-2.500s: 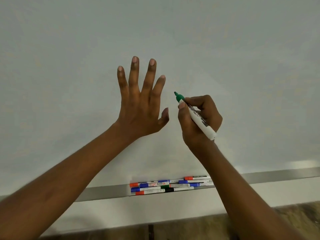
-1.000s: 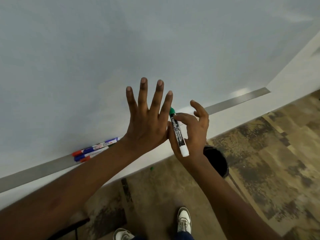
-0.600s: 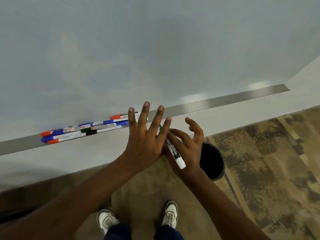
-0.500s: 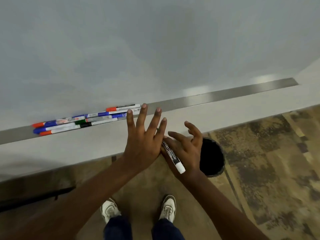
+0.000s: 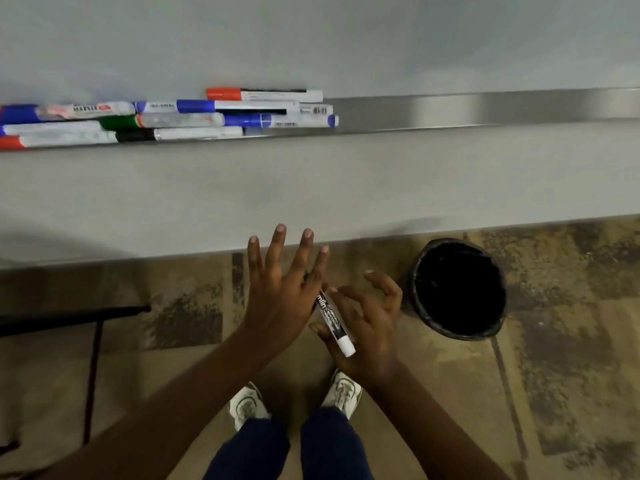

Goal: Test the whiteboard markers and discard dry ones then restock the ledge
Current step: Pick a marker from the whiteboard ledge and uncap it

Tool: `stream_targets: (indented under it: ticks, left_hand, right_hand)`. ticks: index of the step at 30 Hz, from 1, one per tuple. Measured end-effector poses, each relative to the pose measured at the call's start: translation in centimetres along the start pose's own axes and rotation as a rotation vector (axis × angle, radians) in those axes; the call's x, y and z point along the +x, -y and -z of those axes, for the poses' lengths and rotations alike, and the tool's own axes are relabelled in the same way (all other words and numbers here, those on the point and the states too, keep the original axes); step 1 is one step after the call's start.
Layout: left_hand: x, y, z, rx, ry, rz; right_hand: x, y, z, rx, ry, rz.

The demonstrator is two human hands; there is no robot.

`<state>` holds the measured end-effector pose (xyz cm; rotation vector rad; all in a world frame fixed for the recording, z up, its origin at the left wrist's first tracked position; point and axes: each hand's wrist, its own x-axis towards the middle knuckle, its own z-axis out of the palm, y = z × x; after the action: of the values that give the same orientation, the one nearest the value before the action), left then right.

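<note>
My right hand (image 5: 367, 327) holds a white marker (image 5: 334, 323) with a black label, pinched between thumb and fingers, its other fingers spread. The marker's green tip end is hidden behind my left hand (image 5: 282, 289), which is flat with fingers spread and touches the marker. Both hands hover low over the floor, just left of a round black bin (image 5: 459, 291). Several markers (image 5: 166, 116) with red, blue, green and black caps lie on the metal ledge (image 5: 485, 110) under the whiteboard (image 5: 311, 36), at upper left.
The wall below the ledge (image 5: 311, 188) runs across the view. A dark chair or stand frame (image 5: 90, 327) is at the left on the patterned floor. My two white shoes (image 5: 294, 400) are below my hands.
My view and both hands have dropped from the whiteboard down to floor level beside the bin. The right hand has kept the marker and the left hand has stayed spread against it.
</note>
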<state>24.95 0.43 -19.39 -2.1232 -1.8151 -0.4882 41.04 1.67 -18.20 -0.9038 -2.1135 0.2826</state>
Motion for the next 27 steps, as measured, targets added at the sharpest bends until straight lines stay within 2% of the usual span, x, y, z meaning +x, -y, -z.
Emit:
stream_targets:
  ticks: [5,8,10,12,14,16,18,19,24,27]
  left_hand:
    - [-5.1,2.8,-8.5,0.069,0.118,0.116]
    - [-6.8,2.8,-13.3,0.027,0.235,0.362]
    - [-7.9,2.7,-16.4,-0.121,0.285,0.568]
    - [-9.2,3.0,-19.2,-0.421,0.293,0.773]
    - [-10.3,3.6,-22.1,-0.679,0.335,0.883]
    - [-11.1,4.0,-25.3,-0.786,0.443,0.846]
    - [-11.3,4.0,-27.9,-0.779,0.560,0.772]
    - [-11.5,3.9,-29.1,-0.805,0.561,0.787]
    - [-12.6,3.9,-34.9,-0.903,0.408,0.966]
    - [-13.9,4.2,-38.6,-0.793,0.334,0.929]
  right_hand:
    - [-6.4,-2.2,-9.0,0.080,0.092,-0.113]
    - [-9.2,-4.0,-14.7,0.035,0.061,-0.170]
    - [-10.7,-5.7,-18.3,-0.008,0.026,-0.172]
    - [-11.8,-7.6,-21.7,-0.053,-0.020,-0.178]
    - [-12.9,-9.5,-24.8,-0.097,-0.043,-0.172]
    - [-14.2,-11.3,-27.5,-0.114,-0.069,-0.140]
    - [-15.5,-13.0,-30.1,-0.105,-0.095,-0.116]
    - [-16.2,-13.8,-31.4,-0.091,-0.106,-0.108]
    - [-19.5,-17.7,-37.0,-0.038,-0.063,-0.024]
    - [-21.4,-20.7,-39.8,-0.072,0.001,0.018]
